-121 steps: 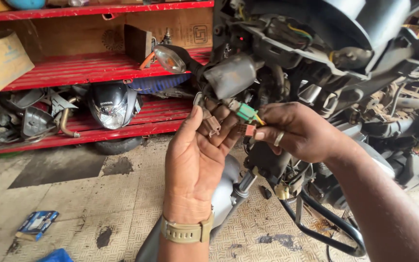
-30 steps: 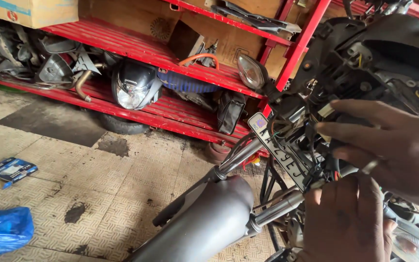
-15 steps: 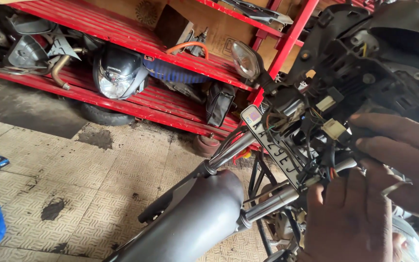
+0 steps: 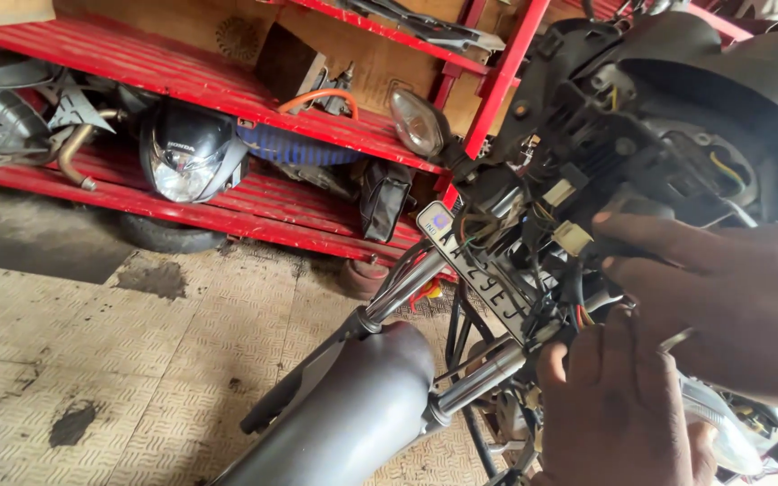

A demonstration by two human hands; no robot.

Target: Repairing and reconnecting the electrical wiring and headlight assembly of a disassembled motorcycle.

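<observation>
A motorcycle's front end fills the right side, its headlight removed and a tangle of wires [image 4: 533, 270] exposed above the number plate [image 4: 479, 274]. My right hand [image 4: 731, 288] reaches in from the right, and its fingertips pinch the wiring just beside a white connector [image 4: 574, 237]. A second white connector [image 4: 558, 192] hangs higher up. From below, my left hand [image 4: 623, 405] comes up, with its thumb and fingers closed on the lower wire bundle [image 4: 580, 315]. The hands hide part of the harness.
The grey front fender [image 4: 344, 423] and chrome fork tubes [image 4: 488, 369] slant toward the lower left. Red metal shelving [image 4: 254, 117] behind holds a headlight cowl [image 4: 186, 157], a loose lamp [image 4: 416, 121], an exhaust pipe [image 4: 74, 153] and other parts. A tyre [image 4: 159, 236] lies under it on the patterned floor tiles [image 4: 137, 360].
The view has drifted and closed in on the wiring. My right fingertips have moved left onto the wires by the white connector. My left hand stays under the bundle.
</observation>
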